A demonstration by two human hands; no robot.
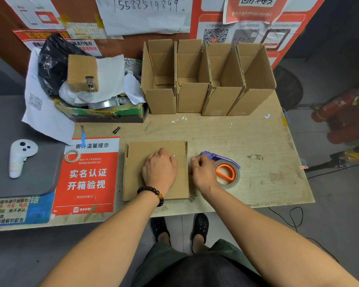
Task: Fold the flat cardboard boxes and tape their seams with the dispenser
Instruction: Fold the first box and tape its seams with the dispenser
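Note:
A folded cardboard box [137, 170] lies on the table in front of me, closed face up, with clear tape shining along its top near the right edge. My left hand [160, 168] presses down on that top, its fingers curled under. My right hand [202, 172] sits just off the box's right edge, fingers bent; it seems to pinch the tape there, but I cannot make this out. Right behind that hand lies the tape dispenser [226, 170], purple with an orange core and a clear roll.
Several folded open-topped boxes [207, 98] stand in a row at the back. A cluttered tray with bags and a small box [82, 73] sits back left. A small tape roll [72, 155], a white controller [21, 156] and a blue-handled knife [83, 135] lie to the left.

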